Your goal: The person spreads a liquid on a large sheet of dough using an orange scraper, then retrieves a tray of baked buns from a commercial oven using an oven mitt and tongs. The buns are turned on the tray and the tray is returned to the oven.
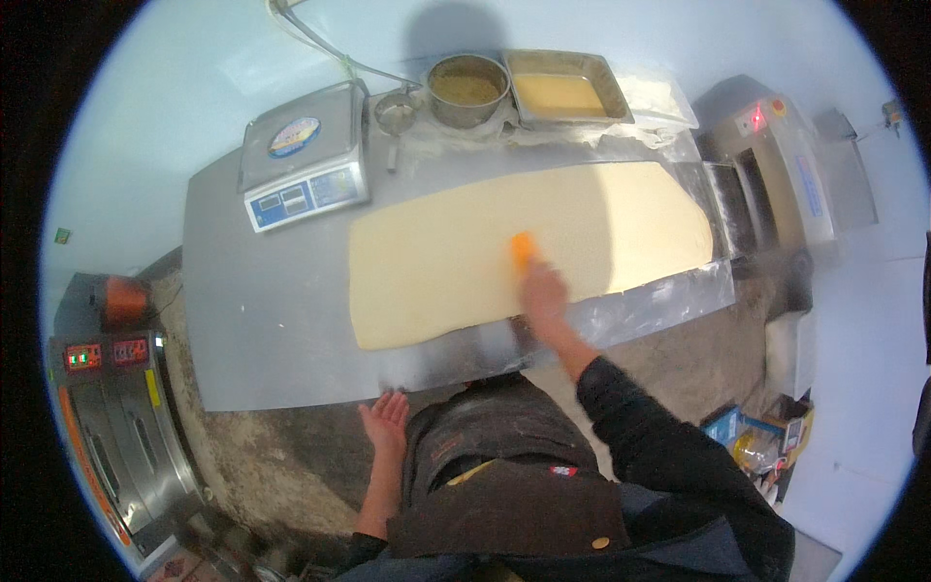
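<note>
A long pale sheet of dough [436, 272] lies across the steel worktable [262, 320]. My right hand [543, 296] grips an orange tool [524, 250] over the middle of the dough; motion blurs it, so its exact kind is unclear. Below the table's near edge, left of my body, my left hand [386, 419] is empty, palm up with fingers apart.
At the back stand a digital scale [304, 199], a sieve [396, 114], a round pot [465, 87], a tray of yellow liquid [562, 92] and a white container [659, 102]. A machine [790, 194] adjoins the right end. An oven [126, 436] stands at lower left.
</note>
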`<state>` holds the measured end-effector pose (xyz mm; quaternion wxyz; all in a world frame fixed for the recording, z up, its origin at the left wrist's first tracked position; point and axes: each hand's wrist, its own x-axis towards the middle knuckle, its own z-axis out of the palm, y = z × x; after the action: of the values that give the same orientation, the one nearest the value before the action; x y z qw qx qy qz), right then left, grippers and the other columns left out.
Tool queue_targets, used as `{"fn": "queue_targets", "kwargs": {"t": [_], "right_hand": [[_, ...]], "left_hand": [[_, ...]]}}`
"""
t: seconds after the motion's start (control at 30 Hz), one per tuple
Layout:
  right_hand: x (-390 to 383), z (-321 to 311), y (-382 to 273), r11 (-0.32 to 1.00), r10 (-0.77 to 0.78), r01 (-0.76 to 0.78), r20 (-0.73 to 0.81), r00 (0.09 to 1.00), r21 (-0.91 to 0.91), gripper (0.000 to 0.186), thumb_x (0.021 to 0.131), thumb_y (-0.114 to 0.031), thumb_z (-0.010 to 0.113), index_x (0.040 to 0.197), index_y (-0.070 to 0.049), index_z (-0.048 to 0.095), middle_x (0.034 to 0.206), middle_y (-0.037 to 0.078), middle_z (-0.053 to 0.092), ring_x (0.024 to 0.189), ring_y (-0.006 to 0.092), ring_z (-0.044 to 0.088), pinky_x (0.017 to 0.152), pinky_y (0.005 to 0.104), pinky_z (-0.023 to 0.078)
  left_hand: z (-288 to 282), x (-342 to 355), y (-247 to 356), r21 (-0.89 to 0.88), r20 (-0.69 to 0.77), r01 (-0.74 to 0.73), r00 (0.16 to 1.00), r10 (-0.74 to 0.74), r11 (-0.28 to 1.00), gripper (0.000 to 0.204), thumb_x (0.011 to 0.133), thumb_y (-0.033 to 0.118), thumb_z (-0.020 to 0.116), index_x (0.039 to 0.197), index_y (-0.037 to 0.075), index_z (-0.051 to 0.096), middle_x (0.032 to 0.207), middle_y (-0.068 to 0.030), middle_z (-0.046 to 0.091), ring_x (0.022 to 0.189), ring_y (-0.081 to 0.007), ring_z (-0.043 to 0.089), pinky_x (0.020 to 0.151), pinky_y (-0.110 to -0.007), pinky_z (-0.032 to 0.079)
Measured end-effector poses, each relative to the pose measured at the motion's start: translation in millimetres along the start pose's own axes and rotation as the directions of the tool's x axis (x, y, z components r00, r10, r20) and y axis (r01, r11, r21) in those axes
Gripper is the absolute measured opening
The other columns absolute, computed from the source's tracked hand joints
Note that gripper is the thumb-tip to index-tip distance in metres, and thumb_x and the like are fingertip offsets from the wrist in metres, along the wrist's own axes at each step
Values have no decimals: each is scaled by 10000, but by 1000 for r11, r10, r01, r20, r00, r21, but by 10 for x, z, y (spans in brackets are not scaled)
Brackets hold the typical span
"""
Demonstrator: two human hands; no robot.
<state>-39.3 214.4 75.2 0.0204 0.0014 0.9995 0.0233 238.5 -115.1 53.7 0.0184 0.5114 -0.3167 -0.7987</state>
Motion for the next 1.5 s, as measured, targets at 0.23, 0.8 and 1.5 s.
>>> {"fn": "queue_targets", "kwargs": {"t": [0.23,0.8,1.5], "right_hand": [[-722,-505,-1239,793,-426,164,343,837,587,319,1067,-302,501,1257,-71,610,1044,220,733,1027,419,731,839,549,592],[2253,-235,2077,965,256,-257,20,966,61,248,1072,-271,528,1195,-91,646,1013,157,739,953,350,750,789,510,612],[1371,-884,753,-266,-657,-676,384,649,687,436,1102,-341,592,1399,-21,603,1248,134,738,1124,252,726,1015,430,582]], "left_hand": [[-36,150,-25,28,45,78,996,-80,997,874,1097,707,288,1479,-56,478,1431,-264,610,1310,-386,629,1141,-509,486],[-255,-70,-337,-41,-169,3,986,-10,999,933,1058,754,365,1486,-66,487,1505,-292,556,1366,-435,575,1171,-579,457],[281,225,-450,5,-181,-173,969,171,985,740,1081,687,405,1309,7,590,1234,-186,711,1120,-343,706,991,-500,571]]}}
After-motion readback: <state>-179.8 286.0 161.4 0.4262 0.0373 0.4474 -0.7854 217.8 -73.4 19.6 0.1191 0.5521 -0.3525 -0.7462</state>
